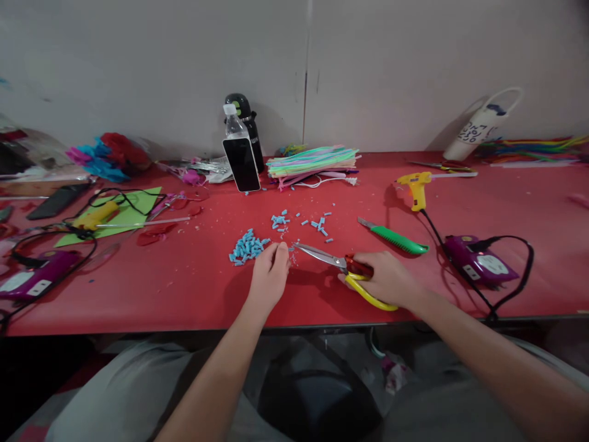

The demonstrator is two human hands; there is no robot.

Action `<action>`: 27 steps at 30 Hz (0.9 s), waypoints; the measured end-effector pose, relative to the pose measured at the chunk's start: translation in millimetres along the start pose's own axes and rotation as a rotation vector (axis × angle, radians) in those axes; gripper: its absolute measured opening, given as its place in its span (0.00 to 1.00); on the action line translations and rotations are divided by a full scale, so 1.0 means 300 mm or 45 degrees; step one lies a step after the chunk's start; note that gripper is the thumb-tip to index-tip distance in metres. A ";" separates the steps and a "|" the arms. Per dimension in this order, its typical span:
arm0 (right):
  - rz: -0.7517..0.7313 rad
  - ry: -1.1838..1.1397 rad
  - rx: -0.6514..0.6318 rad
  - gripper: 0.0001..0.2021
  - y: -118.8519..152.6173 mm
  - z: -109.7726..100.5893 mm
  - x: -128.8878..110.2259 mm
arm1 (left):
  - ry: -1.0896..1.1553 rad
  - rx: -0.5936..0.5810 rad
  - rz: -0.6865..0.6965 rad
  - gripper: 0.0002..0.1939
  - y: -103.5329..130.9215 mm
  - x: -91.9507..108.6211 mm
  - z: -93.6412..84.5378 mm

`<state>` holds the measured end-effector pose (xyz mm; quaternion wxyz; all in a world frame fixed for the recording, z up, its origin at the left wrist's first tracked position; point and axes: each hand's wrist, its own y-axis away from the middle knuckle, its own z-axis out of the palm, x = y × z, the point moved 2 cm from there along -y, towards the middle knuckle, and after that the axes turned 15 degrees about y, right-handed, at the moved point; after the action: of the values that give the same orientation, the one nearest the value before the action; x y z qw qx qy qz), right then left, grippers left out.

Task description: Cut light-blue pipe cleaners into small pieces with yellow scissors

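My right hand [384, 276] grips a pair of scissors [324, 256] by its red and yellow handles. The blades point left and look nearly closed, with their tips just right of my left hand [270, 273]. My left fingers are pinched together, and a small blue piece [291, 249] shows at their tips. Beside that hand, on its left, is a pile of short blue pieces [247, 247]. More cut blue pieces [318, 225] lie scattered beyond the scissors, among tiny crumbs.
A green utility knife [398, 239] and a yellow glue gun [416, 187] lie to the right, near a purple power box [481, 261]. Behind are a phone [242, 164] leaning on a bottle and pastel pipe cleaners [313, 162]. Another yellow glue gun [99, 216] rests left on green paper.
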<state>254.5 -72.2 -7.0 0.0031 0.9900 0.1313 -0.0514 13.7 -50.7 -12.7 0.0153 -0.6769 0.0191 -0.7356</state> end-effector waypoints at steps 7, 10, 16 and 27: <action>-0.011 0.023 0.031 0.14 -0.001 0.008 0.001 | 0.055 0.010 -0.007 0.18 -0.004 -0.011 0.000; -0.004 0.033 0.020 0.14 -0.003 0.010 0.001 | 0.061 0.002 0.002 0.17 -0.003 -0.010 0.001; 0.027 0.059 -0.021 0.12 -0.006 0.004 -0.005 | 0.052 -0.001 0.025 0.18 -0.004 -0.007 -0.003; 0.047 0.019 0.000 0.13 0.001 -0.010 -0.017 | 0.085 0.021 0.006 0.19 -0.006 -0.011 -0.003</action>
<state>250.0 -73.8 -3.4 0.0030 0.9926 0.1131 -0.0439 13.1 -48.6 -16.1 0.0221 -0.6517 0.0150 -0.7580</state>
